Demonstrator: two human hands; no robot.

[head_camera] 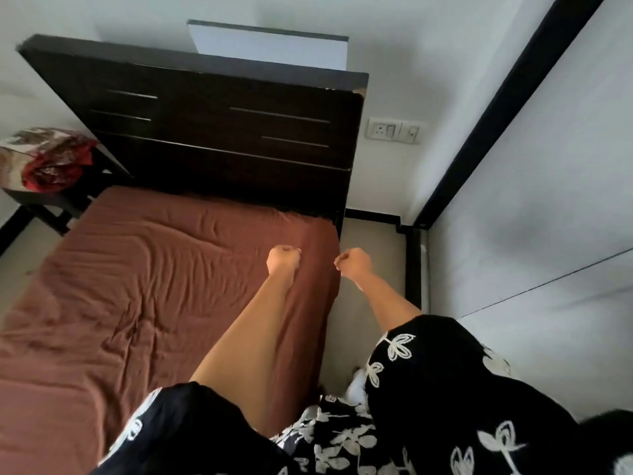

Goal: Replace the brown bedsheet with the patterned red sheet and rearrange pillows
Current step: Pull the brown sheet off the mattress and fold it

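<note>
both hands are curled into fists, each grip closed with nothing visible inside. the left hand [283, 258] hovers over the brown bedsheet [144, 286] near its right edge; the right hand [353, 262] hangs just past that edge, above the floor [363, 303]. whether either pinches cloth cannot be told. the brown bedsheet covers the whole mattress, plain, dull rust-brown, creased in long wrinkles, tucked up against the dark wooden headboard [219, 132]. the patterned red sheet [48, 159] lies bunched, red with pale leaf shapes, on a dark side table [65, 200] at the bed's far left corner.
</note>
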